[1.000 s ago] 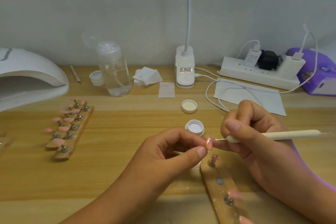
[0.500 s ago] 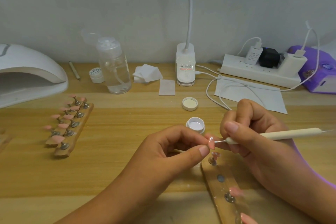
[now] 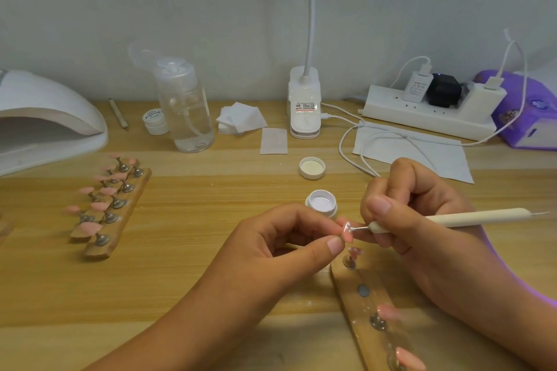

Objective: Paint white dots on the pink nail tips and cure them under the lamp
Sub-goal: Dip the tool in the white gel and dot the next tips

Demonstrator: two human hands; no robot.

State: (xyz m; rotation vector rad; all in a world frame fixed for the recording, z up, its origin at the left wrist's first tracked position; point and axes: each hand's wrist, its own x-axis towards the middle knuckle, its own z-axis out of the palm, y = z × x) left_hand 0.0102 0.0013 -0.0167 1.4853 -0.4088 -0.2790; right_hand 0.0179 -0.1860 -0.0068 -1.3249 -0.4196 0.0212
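My left hand (image 3: 280, 244) pinches a pink nail tip (image 3: 346, 231) on its small stand between thumb and fingers. White dots show on that tip. My right hand (image 3: 413, 220) grips a cream dotting pen (image 3: 470, 217) like a pencil, its fine metal point touching the tip. An open pot of white paint (image 3: 321, 201) sits just behind the hands, its lid (image 3: 312, 167) farther back. A wooden holder (image 3: 369, 310) with more pink tips lies under my right hand. The white curing lamp (image 3: 45, 120) stands at far left.
Two wooden holders with several pink tips (image 3: 105, 205) lie left of centre. Behind stand a clear pump bottle (image 3: 187, 108), a small white jar (image 3: 155, 120), cotton pads (image 3: 241, 120), a clip lamp base (image 3: 304, 105), a power strip (image 3: 431, 111) with cables, and a purple box (image 3: 530, 111).
The pen point has closed the small gap and now touches the nail tip. Both hands stayed almost in place; the view shifted slightly.
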